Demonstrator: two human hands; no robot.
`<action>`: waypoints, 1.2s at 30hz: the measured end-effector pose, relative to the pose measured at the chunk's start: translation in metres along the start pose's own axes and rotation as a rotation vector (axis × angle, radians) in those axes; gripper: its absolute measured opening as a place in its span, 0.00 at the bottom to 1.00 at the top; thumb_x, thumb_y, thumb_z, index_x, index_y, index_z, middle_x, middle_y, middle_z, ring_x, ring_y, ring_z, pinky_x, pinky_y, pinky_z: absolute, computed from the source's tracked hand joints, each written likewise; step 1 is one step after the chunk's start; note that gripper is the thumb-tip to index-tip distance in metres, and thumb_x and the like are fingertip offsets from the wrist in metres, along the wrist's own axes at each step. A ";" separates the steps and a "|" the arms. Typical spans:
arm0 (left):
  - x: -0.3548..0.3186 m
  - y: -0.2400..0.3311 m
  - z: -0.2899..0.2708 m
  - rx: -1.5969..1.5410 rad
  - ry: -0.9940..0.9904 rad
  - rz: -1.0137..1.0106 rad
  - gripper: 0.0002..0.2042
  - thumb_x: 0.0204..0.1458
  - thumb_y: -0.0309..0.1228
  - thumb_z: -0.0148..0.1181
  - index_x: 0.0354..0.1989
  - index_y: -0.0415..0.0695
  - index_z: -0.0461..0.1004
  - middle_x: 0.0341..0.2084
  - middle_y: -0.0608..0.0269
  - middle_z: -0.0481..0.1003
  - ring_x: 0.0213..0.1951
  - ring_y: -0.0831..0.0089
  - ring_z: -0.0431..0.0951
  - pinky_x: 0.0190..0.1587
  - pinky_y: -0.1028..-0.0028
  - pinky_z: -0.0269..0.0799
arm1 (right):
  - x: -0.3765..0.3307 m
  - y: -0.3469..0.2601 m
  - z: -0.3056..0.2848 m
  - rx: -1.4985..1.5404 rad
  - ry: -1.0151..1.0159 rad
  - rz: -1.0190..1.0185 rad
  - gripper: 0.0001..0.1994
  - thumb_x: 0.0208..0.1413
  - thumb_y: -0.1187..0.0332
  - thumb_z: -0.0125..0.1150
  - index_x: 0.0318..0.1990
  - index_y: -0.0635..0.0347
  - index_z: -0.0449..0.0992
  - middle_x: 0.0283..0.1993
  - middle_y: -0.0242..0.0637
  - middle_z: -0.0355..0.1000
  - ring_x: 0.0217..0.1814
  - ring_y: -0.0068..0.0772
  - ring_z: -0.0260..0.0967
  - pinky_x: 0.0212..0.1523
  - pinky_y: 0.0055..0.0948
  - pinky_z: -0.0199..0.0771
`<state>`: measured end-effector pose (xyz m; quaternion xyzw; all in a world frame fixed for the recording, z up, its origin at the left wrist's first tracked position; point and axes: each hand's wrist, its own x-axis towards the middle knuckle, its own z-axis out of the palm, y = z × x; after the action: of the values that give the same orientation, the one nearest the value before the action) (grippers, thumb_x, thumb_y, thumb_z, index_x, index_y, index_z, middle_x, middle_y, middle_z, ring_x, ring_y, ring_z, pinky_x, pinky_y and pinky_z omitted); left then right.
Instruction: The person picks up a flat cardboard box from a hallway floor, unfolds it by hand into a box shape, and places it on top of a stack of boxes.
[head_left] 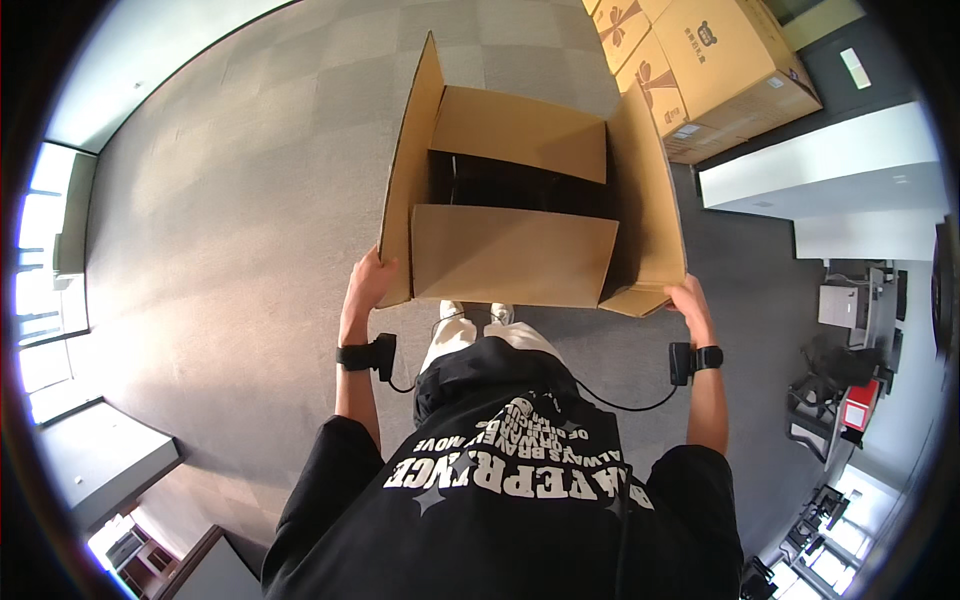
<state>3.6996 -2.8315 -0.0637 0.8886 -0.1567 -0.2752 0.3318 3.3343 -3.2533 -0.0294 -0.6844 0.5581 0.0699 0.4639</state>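
I hold an open brown cardboard box (510, 255) in front of my body, above the grey carpet. My left hand (368, 283) grips its lower left corner under the raised left flap. Its lower right corner sits in the grip of my right hand (690, 300), under the right flap. All the flaps stand open, and something dark lies inside the box (520, 185); I cannot tell what it is. Both wrists carry black bands with small devices joined by a cable.
Stacked brown cartons (700, 70) stand ahead on the right. A white counter or partition (830, 175) runs along the right, with office chairs and desks (850, 370) beyond it. Windows (40, 270) and a low ledge line the left wall.
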 end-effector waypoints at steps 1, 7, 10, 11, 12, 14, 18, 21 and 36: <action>0.002 0.008 0.003 -0.017 -0.005 0.005 0.21 0.53 0.38 0.54 0.53 0.41 0.71 0.42 0.40 0.77 0.48 0.43 0.76 0.49 0.56 0.72 | -0.005 -0.009 -0.001 -0.063 0.015 -0.018 0.15 0.48 0.73 0.57 0.45 0.65 0.77 0.36 0.40 0.78 0.39 0.33 0.77 0.39 0.34 0.77; 0.002 0.059 0.045 0.324 -0.164 0.141 0.20 0.50 0.37 0.56 0.43 0.30 0.68 0.30 0.33 0.77 0.36 0.41 0.79 0.40 0.53 0.77 | 0.004 -0.040 0.089 -0.560 0.158 -0.296 0.17 0.45 0.70 0.62 0.42 0.72 0.74 0.42 0.62 0.75 0.49 0.59 0.73 0.48 0.47 0.75; 0.008 0.062 0.081 0.328 -0.201 0.202 0.22 0.47 0.36 0.59 0.42 0.27 0.67 0.30 0.37 0.78 0.35 0.43 0.80 0.39 0.56 0.78 | 0.010 -0.051 0.147 -0.603 0.122 -0.350 0.22 0.45 0.71 0.62 0.47 0.79 0.70 0.44 0.65 0.73 0.47 0.63 0.73 0.47 0.49 0.76; 0.009 0.064 0.086 0.332 -0.214 0.247 0.23 0.46 0.36 0.61 0.42 0.27 0.67 0.29 0.38 0.77 0.34 0.45 0.81 0.38 0.57 0.78 | 0.009 -0.056 0.170 -0.636 0.124 -0.372 0.26 0.45 0.71 0.62 0.51 0.81 0.66 0.45 0.65 0.72 0.47 0.64 0.73 0.46 0.49 0.76; 0.012 0.061 0.097 0.351 -0.224 0.206 0.25 0.46 0.38 0.61 0.43 0.26 0.67 0.30 0.38 0.77 0.34 0.45 0.80 0.39 0.56 0.78 | 0.006 -0.061 0.194 -0.669 0.123 -0.394 0.30 0.46 0.71 0.62 0.55 0.83 0.61 0.46 0.65 0.72 0.46 0.65 0.73 0.46 0.49 0.76; 0.012 0.070 0.112 0.202 -0.272 0.253 0.26 0.47 0.40 0.62 0.43 0.25 0.68 0.31 0.38 0.77 0.34 0.45 0.80 0.39 0.56 0.77 | 0.027 -0.048 0.232 -0.666 0.057 -0.370 0.41 0.49 0.67 0.62 0.64 0.87 0.47 0.50 0.72 0.68 0.54 0.61 0.70 0.54 0.48 0.71; 0.060 -0.018 0.177 0.295 -0.493 0.766 0.18 0.55 0.34 0.52 0.51 0.40 0.72 0.54 0.46 0.71 0.57 0.48 0.70 0.60 0.60 0.66 | 0.058 -0.010 0.280 -0.474 0.238 -0.542 0.37 0.52 0.67 0.63 0.64 0.81 0.54 0.54 0.68 0.67 0.56 0.59 0.68 0.56 0.45 0.70; 0.065 -0.058 0.163 -0.141 -0.396 0.493 0.19 0.50 0.23 0.55 0.52 0.48 0.75 0.55 0.51 0.70 0.61 0.55 0.67 0.65 0.64 0.61 | 0.074 0.033 0.273 -0.218 -0.087 -0.607 0.20 0.55 0.73 0.58 0.56 0.65 0.72 0.50 0.53 0.72 0.46 0.52 0.72 0.49 0.41 0.74; 0.049 -0.082 0.152 0.388 -0.282 0.186 0.65 0.33 0.51 0.77 0.74 0.58 0.29 0.65 0.17 0.25 0.66 0.18 0.33 0.65 0.37 0.47 | 0.041 0.130 0.212 0.307 0.361 0.137 0.34 0.41 0.59 0.75 0.53 0.71 0.69 0.55 0.51 0.71 0.59 0.48 0.68 0.56 0.40 0.67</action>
<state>3.6564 -2.8704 -0.2330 0.8701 -0.3324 -0.3295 0.1541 3.3312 -3.1241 -0.2458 -0.5680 0.6810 -0.1077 0.4494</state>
